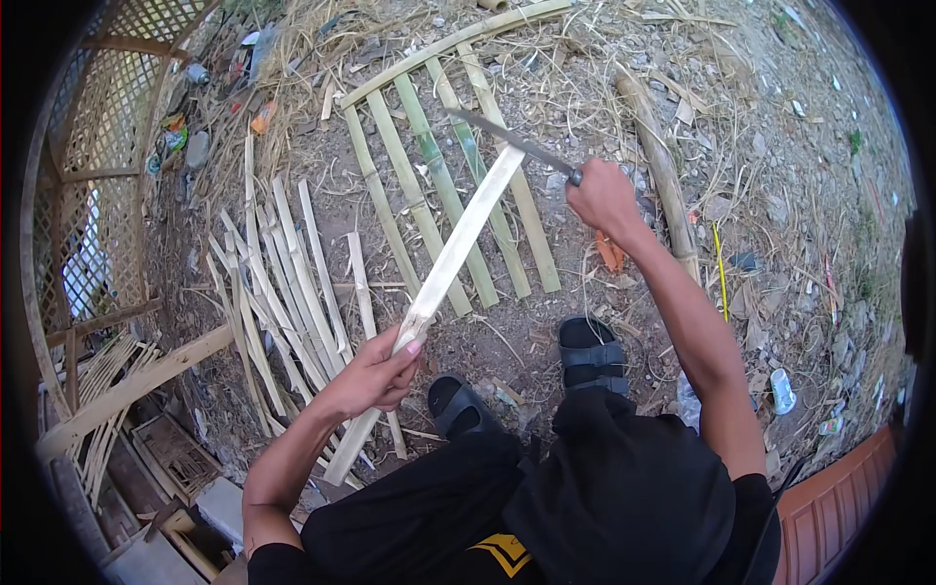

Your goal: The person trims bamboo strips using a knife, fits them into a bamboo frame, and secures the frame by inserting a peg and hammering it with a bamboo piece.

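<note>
My left hand (375, 372) is closed around the lower part of a pale split bamboo strip (463, 244), which slants up and away to the right. In my right hand (604, 200) is the handle of a long-bladed knife (507, 138). Its grey blade points to the left and lies across the strip's far end; whether it cuts in cannot be told. Beyond the strip, several green and pale bamboo slats (424, 141) lie side by side on the ground, their far ends at a curved bamboo piece (458, 39).
A pile of split bamboo strips (292, 263) lies to the left. To the right is a long round pole (663, 166). Lattice panels (112, 117) and a wooden beam (146, 385) stand at the far left. My sandals (592, 353) are close below; shavings and litter cover the dirt.
</note>
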The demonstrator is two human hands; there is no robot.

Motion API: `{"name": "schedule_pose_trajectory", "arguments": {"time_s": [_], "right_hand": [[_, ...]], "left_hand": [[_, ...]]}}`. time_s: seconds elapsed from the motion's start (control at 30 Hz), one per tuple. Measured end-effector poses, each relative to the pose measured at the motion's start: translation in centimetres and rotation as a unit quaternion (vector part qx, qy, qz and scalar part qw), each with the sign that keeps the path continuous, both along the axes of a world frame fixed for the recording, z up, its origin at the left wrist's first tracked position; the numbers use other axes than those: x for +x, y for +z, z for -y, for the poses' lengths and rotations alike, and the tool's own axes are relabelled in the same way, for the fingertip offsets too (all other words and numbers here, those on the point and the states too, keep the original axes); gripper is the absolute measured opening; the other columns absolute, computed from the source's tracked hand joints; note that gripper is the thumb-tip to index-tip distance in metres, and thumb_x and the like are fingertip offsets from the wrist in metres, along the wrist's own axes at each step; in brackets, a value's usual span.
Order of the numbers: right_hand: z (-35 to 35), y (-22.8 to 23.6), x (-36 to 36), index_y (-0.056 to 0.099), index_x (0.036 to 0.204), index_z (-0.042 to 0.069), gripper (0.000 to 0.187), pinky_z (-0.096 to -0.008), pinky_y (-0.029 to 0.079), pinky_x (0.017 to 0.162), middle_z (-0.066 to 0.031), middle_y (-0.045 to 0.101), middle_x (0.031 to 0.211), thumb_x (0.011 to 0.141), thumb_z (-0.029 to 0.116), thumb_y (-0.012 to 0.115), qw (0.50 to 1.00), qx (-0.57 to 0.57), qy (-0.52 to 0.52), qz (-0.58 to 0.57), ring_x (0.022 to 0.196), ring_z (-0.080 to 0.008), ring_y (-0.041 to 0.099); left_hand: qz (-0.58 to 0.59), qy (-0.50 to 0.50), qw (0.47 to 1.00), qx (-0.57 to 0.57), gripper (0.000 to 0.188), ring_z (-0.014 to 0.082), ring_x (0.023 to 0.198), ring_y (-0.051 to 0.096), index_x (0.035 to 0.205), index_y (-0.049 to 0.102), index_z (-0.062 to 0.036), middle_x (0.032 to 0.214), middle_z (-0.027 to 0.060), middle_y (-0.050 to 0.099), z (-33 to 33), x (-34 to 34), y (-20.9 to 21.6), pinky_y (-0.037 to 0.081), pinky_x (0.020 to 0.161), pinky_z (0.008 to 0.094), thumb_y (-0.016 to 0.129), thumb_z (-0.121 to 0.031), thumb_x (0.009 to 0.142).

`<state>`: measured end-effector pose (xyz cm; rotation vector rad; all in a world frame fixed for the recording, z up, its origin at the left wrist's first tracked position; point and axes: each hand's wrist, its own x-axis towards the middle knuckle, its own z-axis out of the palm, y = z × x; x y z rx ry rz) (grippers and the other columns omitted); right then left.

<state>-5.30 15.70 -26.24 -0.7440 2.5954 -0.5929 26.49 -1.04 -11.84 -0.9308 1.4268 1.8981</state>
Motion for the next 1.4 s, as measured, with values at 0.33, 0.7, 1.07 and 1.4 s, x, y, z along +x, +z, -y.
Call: {"name": "schedule_pose_trajectory", "arguments": {"time_s": [0.33,0.7,1.07,1.4], "right_hand": [[-4.5,-0.3,2.4,0.065,0.082,-0.005,0.037,-0.0506,0.051,0.071,-0.0287,0.064,0.072,0.086,0.031,0.061,0.993,0.002,-0.080,0.089,0.074,-0.0463,0.064],[-3.0,-0.1,-0.8,0.055,0.096,-0.003,0.040,-0.0545,0.050,0.069,-0.0275,0.064,0.074,0.096,0.037,0.055,0.996,0.055,0.063,-0.020,0.075,-0.0468,0.064],[-12.0,2.6,-24.2,0.060,0.083,-0.007,0.052,-0.0423,0.050,0.055,-0.0209,0.063,0.069,0.096,0.043,0.051,0.954,0.005,-0.298,-0.014,0.063,-0.0300,0.065],[-0.9,4.8,-8.5,0.057,0.095,-0.003,0.049,-0.0498,0.047,0.067,-0.0237,0.062,0.073,0.098,0.045,0.051,0.998,0.016,0.049,-0.034,0.069,-0.0420,0.061]], "left_hand": [[0.005,0.187,0.982,-0.037,0.021,0.0067,0.040,0.032,0.099,0.043,-0.0107,0.064,-0.0030,0.036,3.1,-0.8,-3.6,0.028,0.039,0.0239,0.047,-0.031,0.105],[-0.015,0.200,0.979,-0.046,0.017,0.0075,0.039,0.035,0.102,0.042,-0.0103,0.065,-0.0023,0.039,3.7,-1.7,-4.1,0.029,0.039,0.0248,0.054,-0.023,0.101],[-0.001,0.231,0.972,-0.039,0.016,0.0067,0.040,0.034,0.103,0.044,-0.0106,0.066,-0.0028,0.039,4.9,-2.1,-5.1,0.028,0.039,0.0239,0.054,-0.022,0.101],[0.024,0.225,0.973,-0.044,0.016,0.0074,0.040,0.034,0.104,0.046,-0.0102,0.065,-0.0025,0.038,5.7,-4.1,-6.2,0.027,0.039,0.0244,0.056,-0.022,0.100]]}}
